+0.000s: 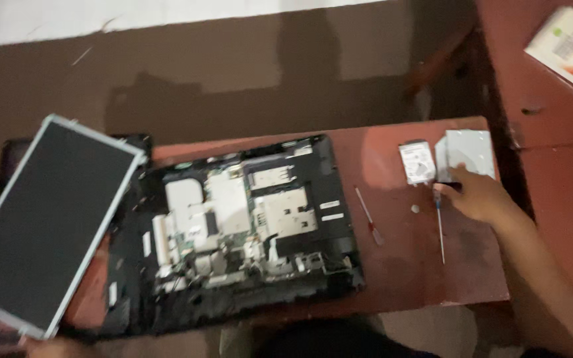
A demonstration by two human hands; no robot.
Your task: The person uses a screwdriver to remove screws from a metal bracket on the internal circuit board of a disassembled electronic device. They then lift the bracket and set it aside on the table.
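Head view, looking down on a reddish-brown counter [392,278].

Right hand [475,195]: reaches across to the far right part of the counter. Fingers bent, fingertips resting at the near edge of a flat silver drive unit [470,151]; thumb side lies over the top end of a thin screwdriver [440,229], whose shaft runs toward the near edge of the counter. Whether the hand is actually gripping the screwdriver or only pressing on it, cannot tell; motion blur hides the fingers.

Just left of the hand, touching or almost touching the silver unit: a small hard drive [416,161] with a pale label. A small round coin-like piece [415,208] sits between the hand and a second screwdriver [369,215] with a reddish handle, which lies loose, well apart from the hand.

Centre: opened laptop base [253,232], black shell, circuit board and metal shields exposed. It lies to the left of the right hand, with the second screwdriver between them.

Left side: a detached flat screen panel [44,222] with silver frame, tilted, overlapping the counter's left end. Left hand [51,346] shows only as a sliver at the bottom edge under the panel's near corner; its grip cannot be made out.

Far right, on a separate red surface: a booklet [568,50].
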